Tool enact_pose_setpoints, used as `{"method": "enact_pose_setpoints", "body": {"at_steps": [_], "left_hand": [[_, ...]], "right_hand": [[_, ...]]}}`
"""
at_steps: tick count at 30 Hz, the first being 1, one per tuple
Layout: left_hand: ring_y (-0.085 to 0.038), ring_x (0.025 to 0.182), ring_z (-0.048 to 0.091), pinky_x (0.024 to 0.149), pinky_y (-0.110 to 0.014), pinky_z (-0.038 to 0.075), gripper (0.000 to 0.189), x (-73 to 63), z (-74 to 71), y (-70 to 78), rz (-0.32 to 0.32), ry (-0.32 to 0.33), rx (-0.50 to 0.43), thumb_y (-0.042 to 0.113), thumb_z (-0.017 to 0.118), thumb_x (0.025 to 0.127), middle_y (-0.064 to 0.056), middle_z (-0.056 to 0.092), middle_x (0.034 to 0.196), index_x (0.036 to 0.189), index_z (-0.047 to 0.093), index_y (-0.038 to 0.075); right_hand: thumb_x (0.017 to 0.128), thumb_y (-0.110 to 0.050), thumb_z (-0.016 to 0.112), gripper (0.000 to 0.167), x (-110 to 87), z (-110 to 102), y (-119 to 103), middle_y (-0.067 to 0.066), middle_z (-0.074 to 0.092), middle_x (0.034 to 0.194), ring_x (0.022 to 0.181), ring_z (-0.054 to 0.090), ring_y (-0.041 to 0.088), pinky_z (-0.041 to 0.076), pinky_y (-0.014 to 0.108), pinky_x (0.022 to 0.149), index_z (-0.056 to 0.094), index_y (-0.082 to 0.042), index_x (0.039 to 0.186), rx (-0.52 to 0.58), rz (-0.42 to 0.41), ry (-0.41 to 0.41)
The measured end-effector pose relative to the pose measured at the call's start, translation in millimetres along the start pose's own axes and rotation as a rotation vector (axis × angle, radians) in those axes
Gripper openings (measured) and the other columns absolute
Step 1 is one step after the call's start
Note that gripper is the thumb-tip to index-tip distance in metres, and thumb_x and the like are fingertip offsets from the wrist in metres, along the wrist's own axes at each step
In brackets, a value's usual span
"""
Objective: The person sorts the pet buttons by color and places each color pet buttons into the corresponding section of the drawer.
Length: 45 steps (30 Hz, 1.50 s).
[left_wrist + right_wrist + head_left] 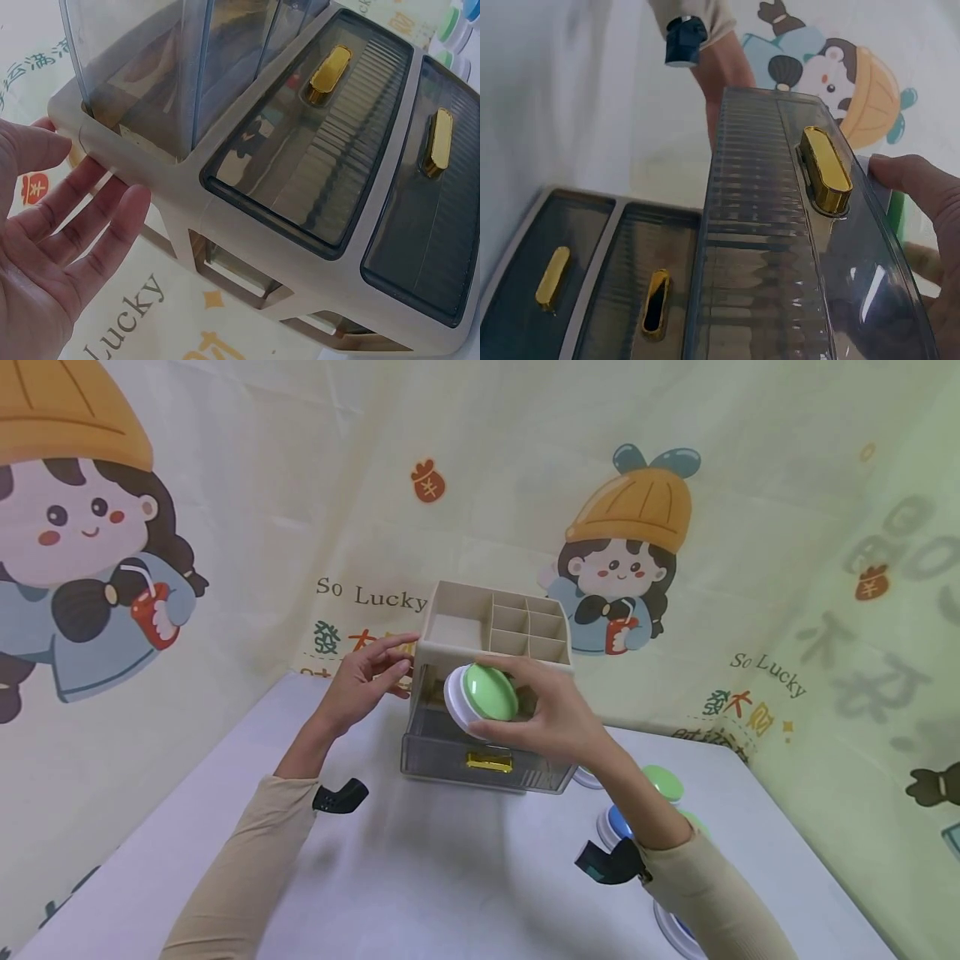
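My right hand point(551, 706) grips a round push button point(491, 693) with a green top and white base, thumb on its lower edge and fingers at the top. The button is tilted above a pulled-out clear grey drawer point(450, 758) with a gold handle. That drawer belongs to a beige desktop organizer point(431, 647), whose top has several compartments. In the right wrist view the drawer's front hides most of the button. My left hand point(360, 685) is at the organizer's left side, its fingers loosely spread against the upper frame, as the left wrist view shows closely.
Two lower drawers with gold handles, one point(296, 142) above another point(427, 195), are pushed in. More round buttons, green point(663, 783) and blue point(618, 821), lie on the white table point(450, 877) under and beside my right forearm. A printed cloth point(480, 527) hangs behind.
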<state>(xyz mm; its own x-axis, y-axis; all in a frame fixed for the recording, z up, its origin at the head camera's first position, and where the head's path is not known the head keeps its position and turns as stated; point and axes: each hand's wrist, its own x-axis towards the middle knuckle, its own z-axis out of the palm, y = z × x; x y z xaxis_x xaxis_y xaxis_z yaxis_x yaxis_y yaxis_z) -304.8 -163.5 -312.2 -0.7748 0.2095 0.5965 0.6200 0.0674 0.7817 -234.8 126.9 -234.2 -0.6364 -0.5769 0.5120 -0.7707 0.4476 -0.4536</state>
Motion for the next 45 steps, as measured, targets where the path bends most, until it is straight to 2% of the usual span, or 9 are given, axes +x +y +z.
{"method": "enact_pose_setpoints", "body": {"at_steps": [4,9,19,22,26,29,33,37,45], "left_hand": [[-0.015,0.101,0.069,0.074,-0.031,0.063,0.041,-0.3,0.1,0.2,-0.003,0.001,-0.001,0.008,0.06,0.103,-0.021,0.068,0.12,0.144,0.058,0.011],[-0.016,0.101,0.068,0.074,-0.032,0.063,0.041,0.0,0.4,0.0,-0.004,-0.006,-0.01,0.008,0.059,0.103,-0.022,0.067,0.122,0.144,0.057,0.01],[-0.016,0.099,0.068,0.074,-0.032,0.063,0.041,0.0,-0.4,1.4,0.008,-0.008,-0.006,0.007,0.058,0.104,-0.022,0.067,0.119,0.145,0.057,0.009],[-0.016,0.1,0.068,0.074,-0.032,0.063,0.041,0.2,-0.2,1.3,0.009,-0.01,-0.008,0.007,0.058,0.104,-0.022,0.067,0.119,0.145,0.057,0.009],[-0.017,0.101,0.068,0.074,-0.032,0.063,0.041,0.2,0.1,0.9,0.005,-0.008,-0.007,0.008,0.059,0.104,-0.021,0.067,0.119,0.145,0.057,0.011],[-0.018,0.101,0.068,0.074,-0.032,0.063,0.041,-0.2,0.4,0.5,0.001,-0.004,-0.004,0.009,0.059,0.104,-0.021,0.068,0.12,0.145,0.057,0.011],[-0.018,0.101,0.067,0.075,-0.032,0.063,0.041,-0.4,1.0,-0.8,-0.005,-0.004,-0.004,0.009,0.058,0.104,-0.021,0.068,0.12,0.145,0.058,0.011],[-0.018,0.101,0.067,0.075,-0.032,0.063,0.041,-0.9,1.6,-1.1,-0.006,-0.007,-0.005,0.009,0.059,0.104,-0.021,0.068,0.12,0.145,0.057,0.011],[-0.017,0.101,0.068,0.075,-0.032,0.063,0.041,-0.3,0.4,-1.5,0.003,-0.002,0.004,0.01,0.058,0.104,-0.02,0.068,0.12,0.145,0.057,0.012]], "right_hand": [[0.08,-0.029,0.087,0.07,5.3,2.0,1.4,-0.003,0.064,0.132,0.108,0.06,0.021,0.057,0.042,0.09,0.06,-0.02,0.144,0.052,0.11,-0.055],[0.08,-0.029,0.088,0.066,9.6,6.3,4.0,-0.004,0.065,0.128,0.107,0.061,0.023,0.056,0.044,0.093,0.062,-0.022,0.141,0.118,0.176,-0.095],[0.081,-0.031,0.088,0.067,14.0,11.7,2.0,-0.003,0.065,0.125,0.104,0.061,0.021,0.056,0.039,0.088,0.062,-0.018,0.141,0.1,0.165,-0.154],[0.084,-0.028,0.086,0.061,14.5,12.6,2.5,-0.001,0.067,0.127,0.11,0.063,0.021,0.057,0.038,0.094,0.062,-0.015,0.14,0.126,0.164,-0.169],[0.091,-0.025,0.079,0.049,14.7,12.8,3.4,0.003,0.069,0.127,0.117,0.065,0.023,0.057,0.037,0.099,0.064,-0.012,0.137,0.157,0.168,-0.141],[0.094,-0.024,0.076,0.044,13.7,12.6,2.5,0.007,0.071,0.123,0.113,0.067,0.022,0.058,0.037,0.095,0.066,-0.011,0.134,0.17,0.167,-0.112],[0.095,-0.024,0.074,0.039,11.1,12.9,0.2,0.009,0.073,0.12,0.106,0.068,0.017,0.06,0.039,0.09,0.068,-0.009,0.131,0.137,0.139,-0.068],[0.095,-0.024,0.075,0.038,6.4,12.8,-4.3,0.005,0.073,0.12,0.105,0.069,0.015,0.061,0.041,0.087,0.068,-0.009,0.129,0.057,0.07,-0.026],[0.093,-0.025,0.077,0.043,-4.4,6.8,-13.7,0.003,0.07,0.13,0.118,0.065,0.017,0.059,0.034,0.091,0.068,-0.01,0.132,-0.188,-0.083,0.051]]}}
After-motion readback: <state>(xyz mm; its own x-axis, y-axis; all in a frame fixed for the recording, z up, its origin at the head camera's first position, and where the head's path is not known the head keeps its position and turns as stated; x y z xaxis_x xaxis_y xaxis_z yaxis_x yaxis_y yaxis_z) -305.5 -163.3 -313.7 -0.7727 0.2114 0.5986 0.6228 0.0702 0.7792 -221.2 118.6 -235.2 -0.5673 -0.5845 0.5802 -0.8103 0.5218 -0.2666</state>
